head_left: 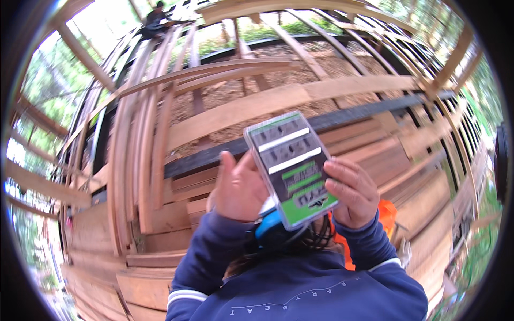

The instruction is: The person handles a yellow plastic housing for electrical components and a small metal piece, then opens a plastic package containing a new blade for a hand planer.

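In front of my chest is a flat, clear plastic pack (pixel 292 168) with a green and dark grey printed card, tilted to the left at its top. Its right edge is gripped by my right hand (pixel 353 192), the fingers lying over the front. My left hand (pixel 242 187) is beside the pack's left edge with thumb and fingers apart. Some of those fingertips are hidden behind the pack, and whether they touch it I cannot tell. Below the pack, a bright blue and black object (pixel 270 229) with dark cords shows in part; its kind is unclear.
Stacked wooden planks (pixel 155 286) lie around me. Ahead, long boards (pixel 235 115) and a dark beam (pixel 353 113) cross an open floor frame above brown ground. Something orange (pixel 386 214) lies beyond my right wrist. Another person (pixel 155 21) is at the far left.
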`<state>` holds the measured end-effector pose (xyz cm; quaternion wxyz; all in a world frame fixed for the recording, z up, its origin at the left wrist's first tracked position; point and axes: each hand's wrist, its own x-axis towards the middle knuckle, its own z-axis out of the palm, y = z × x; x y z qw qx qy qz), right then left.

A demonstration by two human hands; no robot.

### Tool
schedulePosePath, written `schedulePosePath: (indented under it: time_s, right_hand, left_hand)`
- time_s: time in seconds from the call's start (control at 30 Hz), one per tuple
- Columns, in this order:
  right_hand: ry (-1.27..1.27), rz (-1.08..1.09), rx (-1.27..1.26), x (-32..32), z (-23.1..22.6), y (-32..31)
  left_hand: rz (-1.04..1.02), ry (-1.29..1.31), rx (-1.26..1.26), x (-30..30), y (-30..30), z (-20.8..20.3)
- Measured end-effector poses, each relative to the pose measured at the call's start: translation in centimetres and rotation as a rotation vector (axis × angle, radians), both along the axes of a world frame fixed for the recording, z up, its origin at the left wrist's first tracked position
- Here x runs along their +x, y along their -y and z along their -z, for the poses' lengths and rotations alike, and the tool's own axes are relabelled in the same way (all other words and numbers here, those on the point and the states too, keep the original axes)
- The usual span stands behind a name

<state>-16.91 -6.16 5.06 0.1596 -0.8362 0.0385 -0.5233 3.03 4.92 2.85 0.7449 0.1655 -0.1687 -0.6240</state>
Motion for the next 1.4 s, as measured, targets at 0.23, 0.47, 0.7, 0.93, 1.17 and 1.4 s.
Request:
schedulePosePath:
  time_s: [0.23, 0.47, 0.7, 0.93, 1.17, 1.4]
  right_hand:
    - [-0.293, -0.173, 0.029, 2.4, 3.1, -2.0]
    - [-0.375, -0.123, 0.124, 1.8, 3.4, -2.0]
    - [-0.359, -0.152, 0.697, 1.1, 4.0, -2.6]
    - [-0.311, -0.309, 1.187, 1.8, 4.3, -2.1]
    - [-0.132, -0.412, 1.291, 2.4, 4.6, -2.1]
    - [-0.123, -0.021, 0.918, 3.0, 5.0, -1.1]
  left_hand:
    - [-0.193, -0.111, 0.064, -0.1, -1.7, 3.7]
    - [-0.266, -0.071, 0.04, -0.6, -1.5, 3.9]
    - [-0.369, -0.118, 0.063, 0.1, -1.4, 5.1]
    - [-0.459, -0.116, -0.048, 0.0, -1.2, 4.8]
    - [-0.518, -0.107, -0.035, -0.9, -1.6, 4.7]
    - [-0.403, -0.064, -0.128, -1.0, -1.8, 5.2]
